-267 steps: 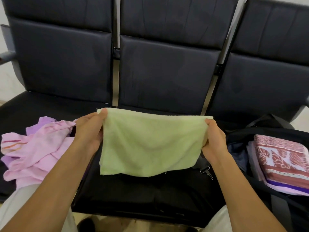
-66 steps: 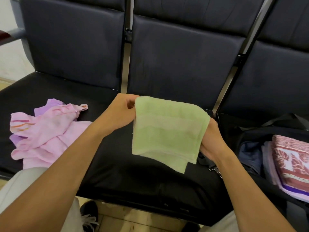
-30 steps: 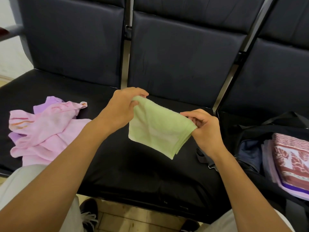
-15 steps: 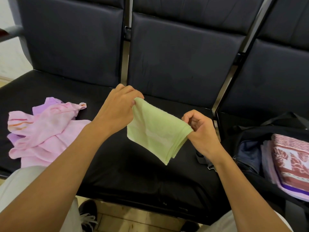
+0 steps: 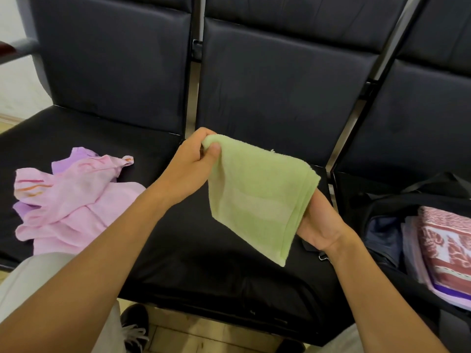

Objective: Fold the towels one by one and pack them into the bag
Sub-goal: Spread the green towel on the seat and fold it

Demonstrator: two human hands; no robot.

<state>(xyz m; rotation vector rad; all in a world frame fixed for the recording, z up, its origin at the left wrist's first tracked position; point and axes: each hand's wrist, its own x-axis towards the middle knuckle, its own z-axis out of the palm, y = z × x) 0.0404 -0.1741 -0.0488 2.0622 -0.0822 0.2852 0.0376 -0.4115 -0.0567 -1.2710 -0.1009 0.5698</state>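
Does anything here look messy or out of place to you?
Only the pink towels: they lie in a crumpled heap on the left seat, not yet folded. The green towel is neatly folded, held between the left hand and right hand. The bag already holds folded cloth.

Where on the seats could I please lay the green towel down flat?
The middle seat is bare between the pink towels and the bag, below the green towel held by the left hand and right hand. The left seat is crowded; the bag fills the right one.
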